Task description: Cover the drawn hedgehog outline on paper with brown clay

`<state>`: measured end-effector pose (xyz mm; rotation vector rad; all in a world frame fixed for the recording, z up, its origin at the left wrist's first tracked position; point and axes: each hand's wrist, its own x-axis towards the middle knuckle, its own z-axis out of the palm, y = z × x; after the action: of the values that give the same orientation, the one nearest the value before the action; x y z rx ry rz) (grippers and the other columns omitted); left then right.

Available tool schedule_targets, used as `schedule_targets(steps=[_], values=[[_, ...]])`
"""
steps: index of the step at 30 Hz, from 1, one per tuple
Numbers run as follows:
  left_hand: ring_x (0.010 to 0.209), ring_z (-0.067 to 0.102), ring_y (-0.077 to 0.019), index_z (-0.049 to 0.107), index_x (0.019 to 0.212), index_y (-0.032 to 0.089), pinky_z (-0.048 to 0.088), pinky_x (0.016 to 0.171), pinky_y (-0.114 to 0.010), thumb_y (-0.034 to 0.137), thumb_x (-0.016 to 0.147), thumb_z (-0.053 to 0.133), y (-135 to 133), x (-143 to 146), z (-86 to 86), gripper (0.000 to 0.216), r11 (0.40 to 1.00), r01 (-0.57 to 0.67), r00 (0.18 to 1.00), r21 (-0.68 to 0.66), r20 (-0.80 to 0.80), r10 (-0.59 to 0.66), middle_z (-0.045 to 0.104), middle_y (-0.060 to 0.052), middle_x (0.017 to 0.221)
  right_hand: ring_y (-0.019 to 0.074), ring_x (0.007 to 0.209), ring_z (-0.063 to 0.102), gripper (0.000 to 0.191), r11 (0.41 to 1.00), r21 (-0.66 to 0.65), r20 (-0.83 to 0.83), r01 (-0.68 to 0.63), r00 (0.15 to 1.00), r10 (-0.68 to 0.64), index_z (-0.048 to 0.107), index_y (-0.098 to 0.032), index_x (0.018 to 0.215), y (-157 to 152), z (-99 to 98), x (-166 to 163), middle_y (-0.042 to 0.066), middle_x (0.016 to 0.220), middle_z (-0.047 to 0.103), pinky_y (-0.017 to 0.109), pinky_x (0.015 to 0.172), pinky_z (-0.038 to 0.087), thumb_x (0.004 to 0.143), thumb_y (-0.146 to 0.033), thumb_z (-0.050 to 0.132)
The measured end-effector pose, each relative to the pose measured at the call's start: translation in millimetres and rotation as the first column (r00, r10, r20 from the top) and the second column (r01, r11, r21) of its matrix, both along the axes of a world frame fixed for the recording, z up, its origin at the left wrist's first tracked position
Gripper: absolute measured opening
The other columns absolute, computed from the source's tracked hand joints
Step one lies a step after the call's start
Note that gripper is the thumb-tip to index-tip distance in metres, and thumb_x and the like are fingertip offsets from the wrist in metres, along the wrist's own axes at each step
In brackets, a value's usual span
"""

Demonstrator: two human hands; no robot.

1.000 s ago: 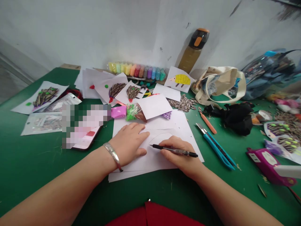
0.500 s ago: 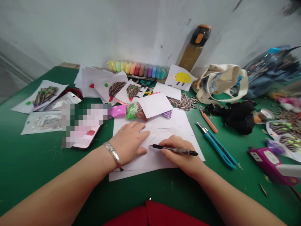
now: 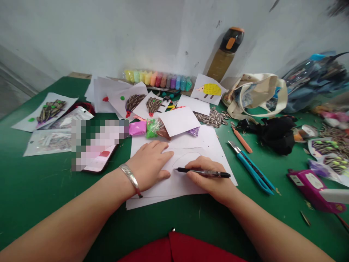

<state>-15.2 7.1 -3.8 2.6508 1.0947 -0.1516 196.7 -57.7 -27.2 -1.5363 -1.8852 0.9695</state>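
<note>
White paper sheets (image 3: pixel 174 189) lie stacked in front of me on the green table. My left hand (image 3: pixel 151 165) rests flat on the top sheet with its fingers spread, a silver bracelet (image 3: pixel 131 179) round the wrist. In my right hand (image 3: pixel 211 174) is a black pen (image 3: pixel 201 172), gripped between thumb and fingers. The pen's tip touches the paper, or is very close to it, at the left end of a thin curved line. That arc runs up and over toward my right hand, which hides part of it. Beyond lies a small blank card (image 3: pixel 180 122).
A phone (image 3: pixel 102 156), partly pixelated, lies left. A blue utility knife (image 3: pixel 253 171) and an orange-handled tool (image 3: pixel 242 139) lie right, near a purple glue gun (image 3: pixel 316 191). Behind are seed pictures (image 3: pixel 135 103), sunflower seeds (image 3: pixel 212 118), coloured clay packs (image 3: pixel 158 80) and a bottle (image 3: pixel 225 54).
Hardly anything differs. Both hands and the pen stay in nearly the same place, and the view has shifted very slightly.
</note>
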Motion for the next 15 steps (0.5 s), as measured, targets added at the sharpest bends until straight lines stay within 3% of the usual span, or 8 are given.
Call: schedule_targets(steps=[15], values=[[0.122, 0.045, -0.0345, 0.06, 0.12, 0.018, 0.039, 0.099, -0.048, 0.035, 0.079, 0.068, 0.1, 0.4, 1.3, 0.045, 1.0, -0.011, 1.0, -0.022, -0.012, 0.01, 0.051, -0.015, 0.133, 0.0179, 0.077, 0.06, 0.012, 0.999, -0.019, -0.013, 0.047, 0.999, -0.047, 0.071, -0.024, 0.079, -0.7, 2.9, 0.8, 0.0, 0.079, 0.069, 0.032, 0.071, 0.042, 0.076, -0.019, 0.06]])
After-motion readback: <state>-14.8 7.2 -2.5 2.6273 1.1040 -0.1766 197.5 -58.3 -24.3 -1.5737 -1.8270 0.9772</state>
